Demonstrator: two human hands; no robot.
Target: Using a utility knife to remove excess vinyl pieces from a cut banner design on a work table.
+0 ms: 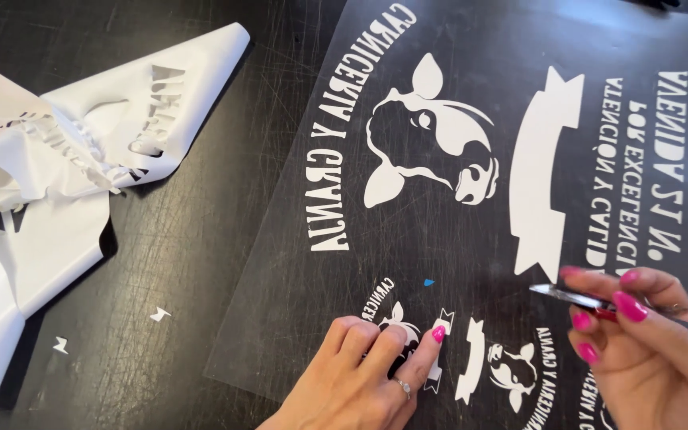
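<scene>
A clear film sheet (296, 263) with white cut vinyl shapes, a cow head (431, 135), a ribbon banner (547, 175) and mirrored lettering, lies on a dark table. My left hand (364, 374) presses flat on the sheet's near edge, its index fingertip on a small white banner piece (442, 334) next to a small round cow emblem. My right hand (639, 350) holds a thin red-handled weeding tool (575, 297) like a pen, its metal tip pointing left just below the big ribbon banner. A second small banner (471, 358) and small cow emblem (514, 370) lie between my hands.
A crumpled pile of peeled white vinyl waste (57, 159) lies at the left on the dark scratched table (193, 239). Two tiny white scraps (159, 314) rest on the table near it. A small blue speck (428, 282) sits on the film.
</scene>
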